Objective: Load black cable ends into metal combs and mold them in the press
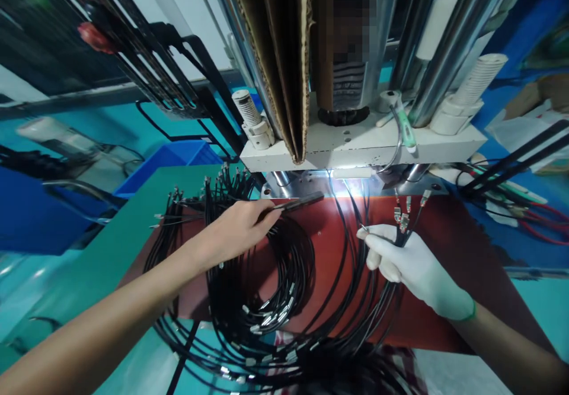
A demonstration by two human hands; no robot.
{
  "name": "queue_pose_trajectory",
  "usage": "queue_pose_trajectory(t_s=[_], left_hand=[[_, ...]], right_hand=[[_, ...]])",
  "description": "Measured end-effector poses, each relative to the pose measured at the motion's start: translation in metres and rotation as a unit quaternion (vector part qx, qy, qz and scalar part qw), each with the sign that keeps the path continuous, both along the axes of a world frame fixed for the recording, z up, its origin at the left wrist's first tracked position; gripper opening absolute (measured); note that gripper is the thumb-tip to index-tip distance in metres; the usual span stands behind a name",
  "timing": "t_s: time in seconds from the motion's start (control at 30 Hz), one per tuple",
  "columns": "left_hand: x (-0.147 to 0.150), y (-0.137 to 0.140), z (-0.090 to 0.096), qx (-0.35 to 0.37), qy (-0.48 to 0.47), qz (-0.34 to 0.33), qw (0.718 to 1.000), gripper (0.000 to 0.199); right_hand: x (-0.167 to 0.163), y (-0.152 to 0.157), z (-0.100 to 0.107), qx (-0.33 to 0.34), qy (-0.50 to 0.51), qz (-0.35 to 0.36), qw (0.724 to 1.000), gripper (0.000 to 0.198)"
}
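My left hand [251, 224], bare, is closed around a slim dark metal tool [304, 202] that points right toward the lit opening of a press; its exact kind is hard to tell. In a white glove, my right hand [395, 256] grips several black cables [393, 297]. Their metal terminals [403, 222] stick up past the fingers, and a small metal piece shows at the fingertips. More black cables [342, 253] run from the press opening down toward me. Coiled black cables [296, 265] lie under and beside my left hand.
The white press plate [355, 146] spans the back, with metal columns and folded cardboard [284, 57] above it. A green-handled tool [405, 125] rests there. A red-brown mat [448, 300] covers the green table [146, 223]. A blue bin [169, 161] stands at left.
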State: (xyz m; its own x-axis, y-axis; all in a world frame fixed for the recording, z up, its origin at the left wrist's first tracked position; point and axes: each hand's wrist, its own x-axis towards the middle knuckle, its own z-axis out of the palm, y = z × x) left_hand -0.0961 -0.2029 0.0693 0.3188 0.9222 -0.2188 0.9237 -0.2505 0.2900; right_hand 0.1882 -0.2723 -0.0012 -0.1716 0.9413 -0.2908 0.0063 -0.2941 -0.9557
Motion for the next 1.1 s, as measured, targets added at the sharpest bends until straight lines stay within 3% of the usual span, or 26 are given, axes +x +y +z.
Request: queue_pose_trajectory(t_s=[0.07,0.1,0.2,0.27,0.33,0.47,0.67,0.77,0.87,1.0,1.1], left_hand=[[0.005,-0.003,-0.005,-0.126,-0.159,0.043,0.978,0.040],[0.012,-0.003,-0.011,-0.204,-0.239,0.060,0.948,0.039],[0.043,-0.003,-0.038,-0.434,-0.432,0.055,0.789,0.032],[0.068,-0.004,-0.058,-0.505,-0.514,0.026,0.693,0.031],[0.089,-0.006,-0.073,-0.500,-0.563,0.005,0.658,0.036],[0.109,-0.008,-0.086,-0.437,-0.578,0.025,0.688,0.042],[0.108,-0.009,-0.086,-0.410,-0.591,0.057,0.693,0.035],[0.110,-0.012,-0.087,-0.366,-0.598,0.055,0.711,0.031],[0.111,-0.017,-0.089,-0.317,-0.585,0.051,0.745,0.027],[0.110,-0.020,-0.094,-0.208,-0.539,0.013,0.816,0.026],[0.108,-0.019,-0.098,-0.194,-0.527,-0.010,0.827,0.024]], right_hand=[[-0.001,0.002,0.005,0.012,0.001,0.061,0.998,0.034],[-0.002,0.003,0.007,0.011,0.011,0.095,0.995,0.034],[-0.006,0.001,0.013,-0.024,0.049,0.166,0.985,0.034],[-0.009,-0.002,0.012,-0.048,0.062,0.176,0.981,0.032],[-0.012,-0.007,0.009,-0.056,0.061,0.158,0.984,0.030],[-0.020,-0.011,0.002,-0.048,0.004,0.112,0.993,0.027],[-0.032,-0.007,0.000,-0.045,-0.047,0.138,0.988,0.023],[-0.036,-0.008,0.001,-0.047,-0.035,0.142,0.988,0.023],[-0.039,-0.010,0.002,-0.056,-0.039,0.130,0.989,0.025],[-0.042,-0.011,-0.001,-0.044,-0.084,0.134,0.986,0.029],[-0.040,-0.011,-0.002,-0.024,-0.104,0.167,0.980,0.034]])
